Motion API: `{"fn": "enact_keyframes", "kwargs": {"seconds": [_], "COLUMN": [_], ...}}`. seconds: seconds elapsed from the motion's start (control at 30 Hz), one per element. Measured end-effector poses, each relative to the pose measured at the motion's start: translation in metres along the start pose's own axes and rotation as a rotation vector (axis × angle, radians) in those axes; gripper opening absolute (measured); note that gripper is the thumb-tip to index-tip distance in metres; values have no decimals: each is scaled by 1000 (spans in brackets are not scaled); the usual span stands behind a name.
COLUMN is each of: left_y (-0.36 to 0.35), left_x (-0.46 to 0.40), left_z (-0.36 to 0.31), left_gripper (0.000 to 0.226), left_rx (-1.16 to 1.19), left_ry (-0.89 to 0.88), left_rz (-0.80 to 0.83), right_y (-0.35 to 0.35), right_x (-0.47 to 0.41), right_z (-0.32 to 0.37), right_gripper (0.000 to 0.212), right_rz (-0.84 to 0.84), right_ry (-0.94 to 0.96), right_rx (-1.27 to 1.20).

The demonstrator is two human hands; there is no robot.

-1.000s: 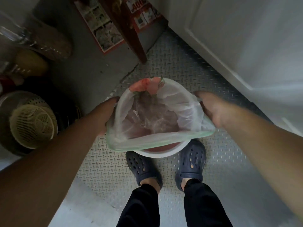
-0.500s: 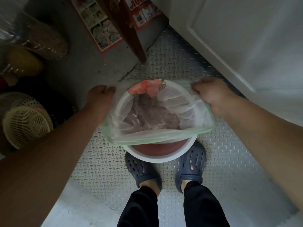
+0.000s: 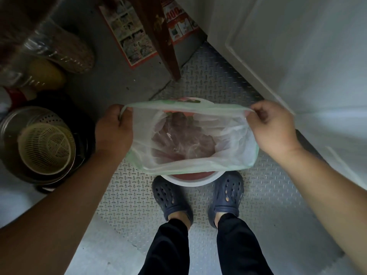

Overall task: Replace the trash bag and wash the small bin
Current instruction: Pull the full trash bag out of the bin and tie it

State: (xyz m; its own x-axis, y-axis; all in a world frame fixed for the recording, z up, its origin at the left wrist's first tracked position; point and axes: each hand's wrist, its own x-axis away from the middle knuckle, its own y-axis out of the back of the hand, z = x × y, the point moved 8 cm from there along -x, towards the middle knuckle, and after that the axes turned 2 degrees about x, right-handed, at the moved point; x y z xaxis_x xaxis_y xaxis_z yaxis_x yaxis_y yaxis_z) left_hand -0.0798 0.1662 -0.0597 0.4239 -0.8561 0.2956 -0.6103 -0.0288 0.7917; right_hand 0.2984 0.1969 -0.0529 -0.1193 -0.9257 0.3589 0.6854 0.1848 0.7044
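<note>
Both hands pinch the thin trash bag (image 3: 190,163) at its mouth, the left hand (image 3: 114,132) and the right hand (image 3: 272,128) on opposite sides, stretching it wide over the small bin (image 3: 191,178) that stands on the floor just before the clogs (image 3: 170,197). If they pull apart too strongly, I think the film can tear or slip from the fingers, and the bag will fall crooked beside the rim.

One head-worn wide-angle view looks steeply down, close over both hands, onto the metal floor (image 3: 198,80) and the person's feet.
</note>
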Motion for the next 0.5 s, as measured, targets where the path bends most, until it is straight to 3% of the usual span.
{"fn": "enact_keyframes", "kwargs": {"seconds": [0.1, 0.23, 0.37, 0.5], "left_y": [1, -21, -28, -24], "left_x": [11, 28, 49, 65], "left_z": [14, 43, 71, 84], "left_gripper": [44, 44, 35, 28], "left_rx": [-5, -44, 101, 96], "left_ry": [27, 199, 453, 536], "left_rz": [77, 278, 316, 370], "right_y": [8, 0, -12, -10], "right_x": [15, 22, 30, 37], "right_z": [-5, -28, -46, -57], "right_gripper": [7, 16, 18, 6], "right_rz": [0, 65, 134, 147], "right_ry": [52, 15, -81, -160], "right_rx": [54, 186, 220, 174]}}
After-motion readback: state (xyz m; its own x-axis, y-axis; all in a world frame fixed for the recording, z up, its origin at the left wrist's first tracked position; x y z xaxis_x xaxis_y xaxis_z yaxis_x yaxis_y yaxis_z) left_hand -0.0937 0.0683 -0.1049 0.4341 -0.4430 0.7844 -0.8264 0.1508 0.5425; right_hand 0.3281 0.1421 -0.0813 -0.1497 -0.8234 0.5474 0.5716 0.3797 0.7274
